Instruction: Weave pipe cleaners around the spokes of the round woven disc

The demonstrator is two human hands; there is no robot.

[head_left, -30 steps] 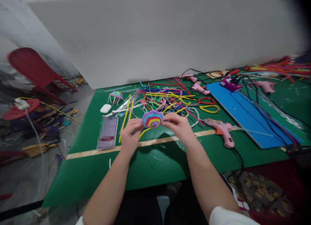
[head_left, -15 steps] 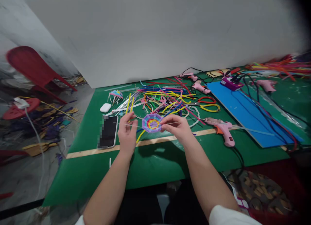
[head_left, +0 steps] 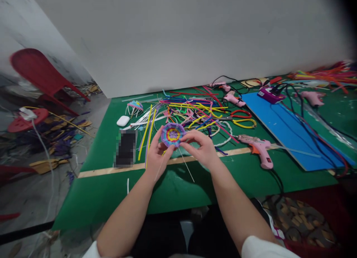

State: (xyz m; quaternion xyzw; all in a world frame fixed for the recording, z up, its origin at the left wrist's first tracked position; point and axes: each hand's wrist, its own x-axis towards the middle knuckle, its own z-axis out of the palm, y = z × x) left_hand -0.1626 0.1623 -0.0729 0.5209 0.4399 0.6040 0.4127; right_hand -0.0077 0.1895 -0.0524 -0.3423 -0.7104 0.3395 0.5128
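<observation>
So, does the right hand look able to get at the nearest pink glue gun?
Probably yes: the pink glue gun lies uncovered on the green table, to the right of the right hand, and nothing tall stands between. That hand seems to pinch the woven disc, though, so likely must release it first.

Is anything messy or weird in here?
Yes, two messes: purple and tan scraps litter the floor on the left, and pipe cleaners lie tangled, not sorted, on the green table. The held woven disc shows no clear damage.
</observation>
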